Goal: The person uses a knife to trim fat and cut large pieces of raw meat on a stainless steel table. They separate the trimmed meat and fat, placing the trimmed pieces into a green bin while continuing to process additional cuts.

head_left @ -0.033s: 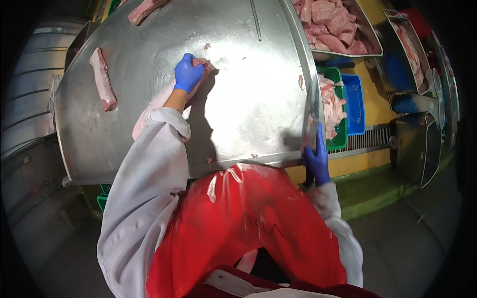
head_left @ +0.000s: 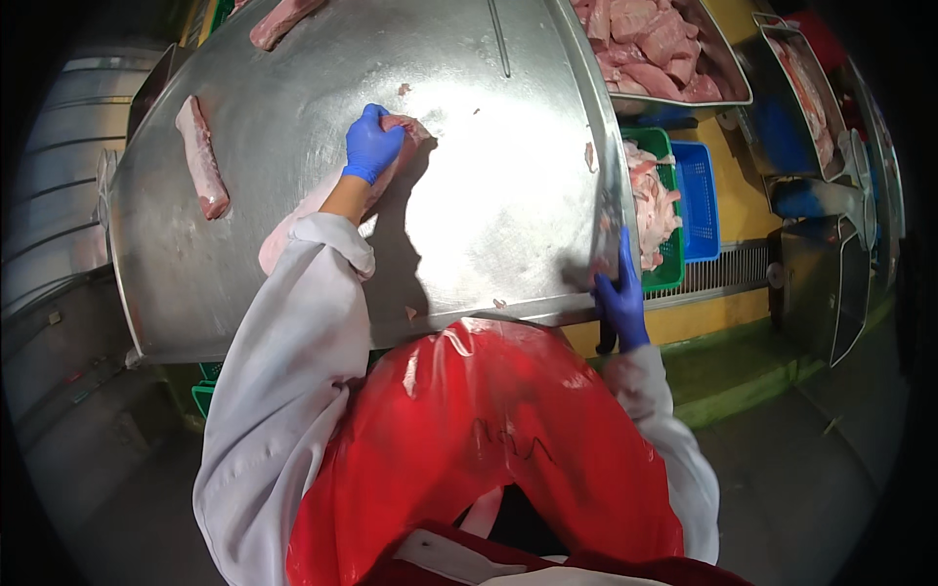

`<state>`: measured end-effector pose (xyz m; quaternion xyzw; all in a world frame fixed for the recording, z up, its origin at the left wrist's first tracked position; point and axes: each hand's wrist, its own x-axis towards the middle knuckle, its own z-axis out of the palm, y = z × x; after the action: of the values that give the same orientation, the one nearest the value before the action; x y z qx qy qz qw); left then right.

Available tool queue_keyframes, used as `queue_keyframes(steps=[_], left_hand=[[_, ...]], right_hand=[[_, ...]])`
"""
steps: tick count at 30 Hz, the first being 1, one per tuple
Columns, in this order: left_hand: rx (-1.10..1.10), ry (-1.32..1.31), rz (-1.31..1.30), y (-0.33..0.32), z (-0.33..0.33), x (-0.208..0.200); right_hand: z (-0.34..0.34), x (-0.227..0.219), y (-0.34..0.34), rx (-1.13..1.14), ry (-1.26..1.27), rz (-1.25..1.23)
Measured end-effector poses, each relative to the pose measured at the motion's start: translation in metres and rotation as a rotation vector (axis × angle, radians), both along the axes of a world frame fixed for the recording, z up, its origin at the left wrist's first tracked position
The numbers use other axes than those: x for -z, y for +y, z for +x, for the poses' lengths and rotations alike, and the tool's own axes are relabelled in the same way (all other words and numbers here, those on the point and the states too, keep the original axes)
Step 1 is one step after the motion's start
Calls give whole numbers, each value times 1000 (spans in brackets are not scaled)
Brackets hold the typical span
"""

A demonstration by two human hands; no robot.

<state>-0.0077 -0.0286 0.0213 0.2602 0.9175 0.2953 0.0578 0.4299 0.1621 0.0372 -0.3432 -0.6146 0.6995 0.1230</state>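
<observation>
My left hand (head_left: pixel 373 145), in a blue glove, is closed on the upper end of a long pale pink strip of meat (head_left: pixel 412 130) lying on the steel table (head_left: pixel 489 225). My sleeve covers part of that strip, and its other end (head_left: pixel 277 246) shows beyond the cuff. At the table's near right corner is my right hand (head_left: pixel 622 308), also gloved in blue. Its index finger points up along the rim while the other fingers are curled; what they hold, if anything, I cannot make out. A second meat strip (head_left: pixel 201 156) lies to the left.
Another meat piece (head_left: pixel 283 23) lies at the far edge near a thin metal rod (head_left: pixel 500 39). Right of the table stand a metal tub (head_left: pixel 747 96) of meat cuts, a green basket (head_left: pixel 666 276) of trimmings and a blue basket (head_left: pixel 699 210). Small scraps (head_left: pixel 590 156) dot the table.
The view has shifted very slightly. My right hand has tilted and moved up a little at the table corner; the left keeps its hold on the meat strip.
</observation>
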Motion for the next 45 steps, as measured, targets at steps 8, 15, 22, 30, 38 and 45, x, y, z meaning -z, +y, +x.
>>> queue_keyframes(steps=[8, 15, 22, 30, 38, 45], left_hand=[[286, -123, -638, 25, 82, -72], [278, -161, -444, 10, 62, -31], [180, -126, -344, 0, 48, -16], [171, 20, -498, 31, 68, -66], [282, 12, -312, 24, 50, -74], [-70, 65, 203, 3, 62, -58]], right_hand=[[-119, 28, 20, -227, -57, 62], [-212, 18, -35, -295, 10, 0], [-161, -10, -76, -641, -50, 33], [-226, 0, -82, -600, -14, -78], [-267, 36, -110, -574, -12, 144], [-210, 39, -174, -522, 89, 323]])
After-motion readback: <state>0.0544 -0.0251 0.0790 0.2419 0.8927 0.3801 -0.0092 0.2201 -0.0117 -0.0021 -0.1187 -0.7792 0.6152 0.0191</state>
